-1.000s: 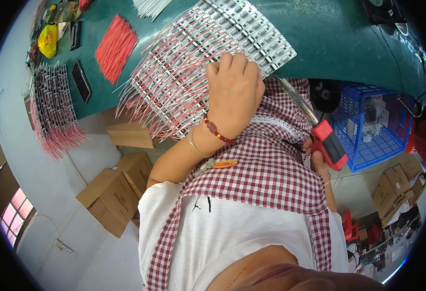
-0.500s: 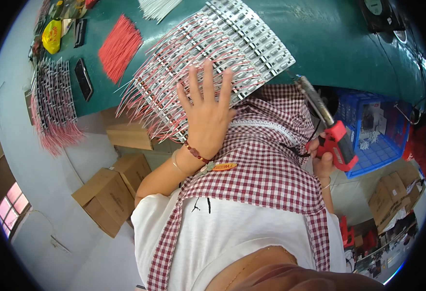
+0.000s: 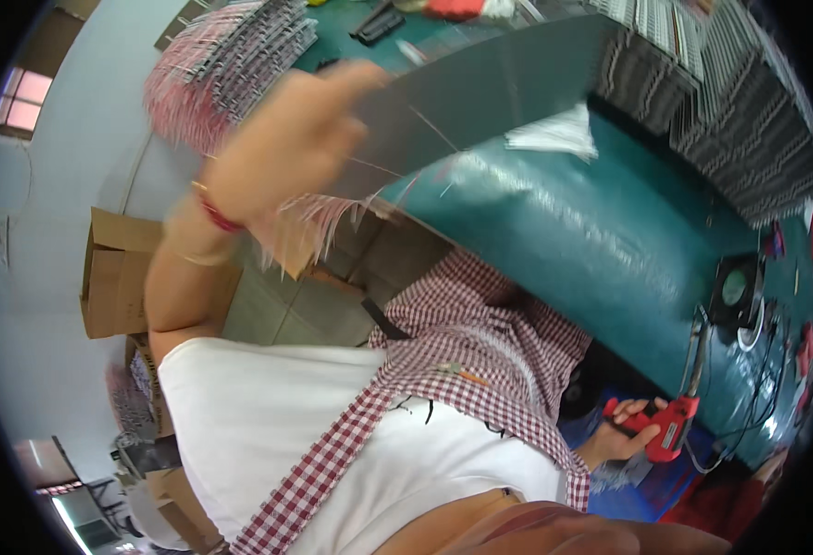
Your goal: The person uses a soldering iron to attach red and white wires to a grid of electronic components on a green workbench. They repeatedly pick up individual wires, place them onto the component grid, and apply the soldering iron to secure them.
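My left hand, blurred by motion, grips the near-left end of a large grey panel. The panel is raised and tilted, its plain grey side showing. Red and white wires hang from its edge below the hand. Beside it at the far left is a stack of wired panels. At the lower right my right hand is wrapped round the handle of a red soldering gun. The gun's metal barrel points up toward a black device with a round green face on the table.
On the green table lies a bundle of white wires. Tall stacks of panels stand at the far right. Loose cables run along the right side. A cardboard box stands at the left, and a blue crate sits below the right hand.
My left hand, flat on the wired panel before, has lifted it and swung it left, tilting it up. The view has turned left. The soldering gun has moved away from the panel.
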A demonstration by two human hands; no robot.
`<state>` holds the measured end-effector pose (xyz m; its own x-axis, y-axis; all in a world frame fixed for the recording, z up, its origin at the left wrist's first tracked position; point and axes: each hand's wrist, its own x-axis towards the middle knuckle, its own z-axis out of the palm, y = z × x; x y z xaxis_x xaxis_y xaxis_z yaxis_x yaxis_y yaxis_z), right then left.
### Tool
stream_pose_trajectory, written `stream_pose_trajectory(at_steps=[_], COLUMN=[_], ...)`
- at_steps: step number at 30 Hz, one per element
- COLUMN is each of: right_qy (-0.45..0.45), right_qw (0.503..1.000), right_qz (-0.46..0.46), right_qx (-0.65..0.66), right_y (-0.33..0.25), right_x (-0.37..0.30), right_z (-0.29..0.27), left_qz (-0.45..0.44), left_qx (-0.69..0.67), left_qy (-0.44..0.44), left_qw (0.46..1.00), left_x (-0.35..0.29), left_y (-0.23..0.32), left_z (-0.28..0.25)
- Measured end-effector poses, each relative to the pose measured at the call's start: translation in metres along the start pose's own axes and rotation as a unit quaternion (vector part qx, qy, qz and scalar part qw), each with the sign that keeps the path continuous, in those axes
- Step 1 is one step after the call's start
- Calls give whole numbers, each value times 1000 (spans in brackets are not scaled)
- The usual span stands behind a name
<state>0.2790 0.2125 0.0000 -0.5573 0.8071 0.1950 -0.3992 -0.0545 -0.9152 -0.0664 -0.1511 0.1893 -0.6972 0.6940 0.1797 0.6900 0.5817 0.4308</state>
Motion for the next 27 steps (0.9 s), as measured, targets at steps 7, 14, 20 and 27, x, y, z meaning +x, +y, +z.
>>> stream_pose_trajectory(at_steps=[7, 14, 20, 27], right_qy=[-2, 33, 67, 25], right_qw=[999, 999, 998, 998], right_qz=[17, 19, 8, -16], right_qx=[43, 23, 2, 59], right_y=[13, 14, 6, 10], right_x=[9, 3, -3, 4], right_z=[22, 38, 44, 41], left_qz=[-163, -224, -289, -283], left_qx=[394, 638, 583, 681], left_qy=[184, 175, 158, 297], left_qw=[886, 716, 742, 607], left_x=[5, -20, -21, 89], left_y=[-127, -391, -407, -302], left_z=[-215, -169, -90, -44])
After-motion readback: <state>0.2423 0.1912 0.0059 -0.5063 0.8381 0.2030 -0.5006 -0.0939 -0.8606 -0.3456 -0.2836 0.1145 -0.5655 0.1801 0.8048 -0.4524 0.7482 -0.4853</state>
